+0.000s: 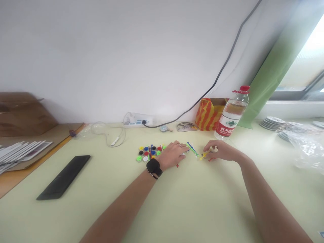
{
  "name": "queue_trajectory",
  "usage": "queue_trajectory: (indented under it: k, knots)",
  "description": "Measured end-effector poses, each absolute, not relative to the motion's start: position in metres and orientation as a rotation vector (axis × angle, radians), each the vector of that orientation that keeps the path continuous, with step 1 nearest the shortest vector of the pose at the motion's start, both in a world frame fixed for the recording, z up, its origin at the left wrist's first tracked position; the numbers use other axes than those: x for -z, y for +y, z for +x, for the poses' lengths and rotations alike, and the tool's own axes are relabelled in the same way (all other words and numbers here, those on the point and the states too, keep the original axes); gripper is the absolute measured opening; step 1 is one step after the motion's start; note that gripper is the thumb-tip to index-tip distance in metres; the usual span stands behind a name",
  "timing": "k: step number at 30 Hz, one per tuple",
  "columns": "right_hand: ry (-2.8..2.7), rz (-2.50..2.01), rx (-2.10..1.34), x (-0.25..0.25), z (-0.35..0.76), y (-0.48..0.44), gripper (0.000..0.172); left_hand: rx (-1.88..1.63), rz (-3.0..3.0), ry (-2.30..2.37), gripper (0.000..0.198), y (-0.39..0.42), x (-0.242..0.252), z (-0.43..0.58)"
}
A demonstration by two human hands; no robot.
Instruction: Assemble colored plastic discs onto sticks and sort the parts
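Observation:
My left hand [173,155], with a black watch at the wrist, lies low over the table, its fingers stretched out to the right and apart. Beside its wrist sit several coloured discs [145,153] with thin sticks among them. Just right of its fingertips lie blue and green sticks [192,149]. My right hand [215,151] is bent down at a yellow piece [203,156] and a red piece [212,159]; its fingers are curled and what they hold, if anything, is too small to make out. A small red piece [177,165] lies below my left hand.
A water bottle [232,114] and a striped bag [209,114] stand behind my right hand. Glasses [186,126] and a power strip [138,120] lie near the wall. A black flat object [64,177] is at left, stacked discs [272,123] at right.

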State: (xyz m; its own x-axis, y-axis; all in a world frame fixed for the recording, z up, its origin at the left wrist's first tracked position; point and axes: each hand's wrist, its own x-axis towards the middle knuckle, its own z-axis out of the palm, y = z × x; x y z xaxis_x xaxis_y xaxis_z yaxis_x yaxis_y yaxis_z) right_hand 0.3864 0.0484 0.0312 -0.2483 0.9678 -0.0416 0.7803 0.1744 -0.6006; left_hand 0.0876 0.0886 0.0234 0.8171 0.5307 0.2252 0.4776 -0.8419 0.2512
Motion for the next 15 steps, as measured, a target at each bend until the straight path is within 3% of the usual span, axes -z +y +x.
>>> queue_trajectory:
  k: [6, 9, 12, 15]
  knots:
    - [-2.094, -1.636, -0.818, -0.038, 0.381, 0.046, 0.012, -0.408, 2.848, 0.799, 0.030, 0.087, -0.020, 0.089]
    - [-1.989, -1.598, -0.829, -0.047, 0.380, 0.043, 0.022, -0.437, 2.822, 0.815, 0.031, 0.088, -0.024, 0.087]
    - [-1.766, -1.464, -0.980, -0.052, 0.368, 0.042, 0.031, -0.581, 2.711, 0.821, 0.039, 0.088, -0.031, 0.087]
    - [-1.615, -1.297, -1.110, -0.051, 0.344, 0.043, 0.027, -0.809, 2.509, 0.784, 0.045, 0.085, -0.038, 0.092]
